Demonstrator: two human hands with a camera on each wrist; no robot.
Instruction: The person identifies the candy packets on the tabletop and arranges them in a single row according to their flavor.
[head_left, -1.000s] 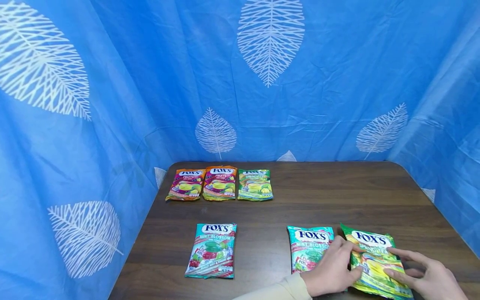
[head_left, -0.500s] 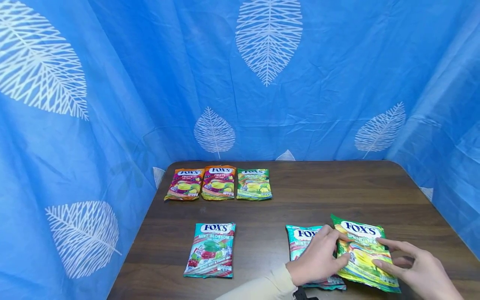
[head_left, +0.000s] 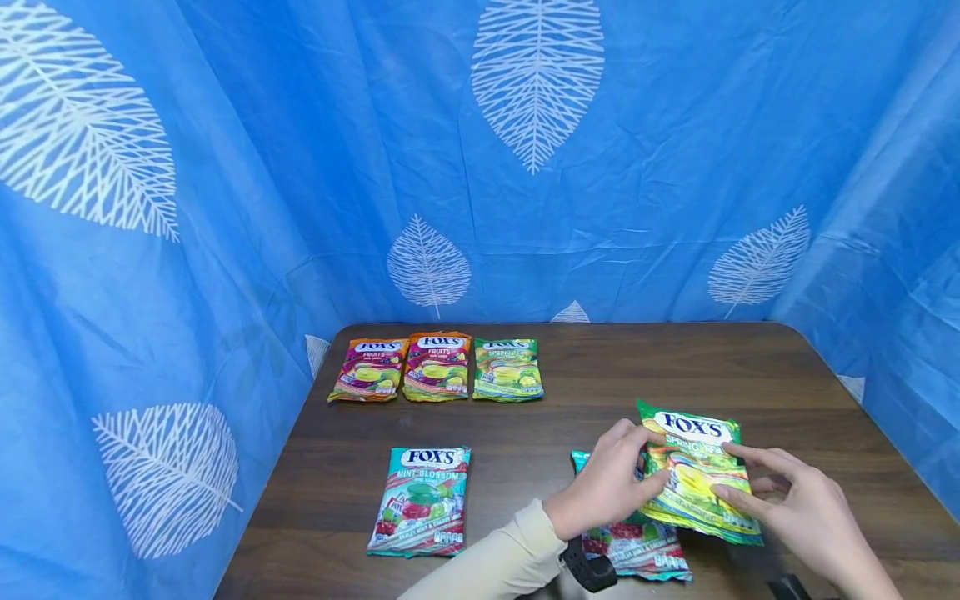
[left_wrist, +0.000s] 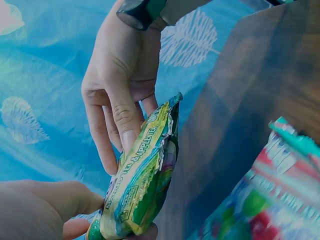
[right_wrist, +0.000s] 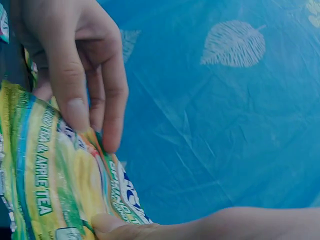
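Both hands hold a green and yellow Fox's Spring Tea candy bag (head_left: pixel 697 479), tilted and raised off the table at the right. My left hand (head_left: pixel 611 479) grips its left edge, thumb on the front. Its right edge is pinched by my right hand (head_left: pixel 795 500), with the thumb across the front. Beneath and to the left, a teal Mint Blossom candy bag (head_left: pixel 637 550) lies partly hidden by the left hand and the raised bag. In the left wrist view the raised bag (left_wrist: pixel 142 170) shows edge-on between the two hands.
Another Mint Blossom bag (head_left: pixel 420 500) lies at the front left of the brown table (head_left: pixel 750 358). At the back left, two orange-purple Fruits bags (head_left: pixel 437 367) sit beside a Spring Tea bag (head_left: pixel 508 369). Blue curtains (head_left: pixel 637 167) with white leaves surround the table.
Both hands have lifted the green Spring Tea bag and carried it left and away from the table's front. It now overlaps the right-hand Mint Blossom bag in the head view.
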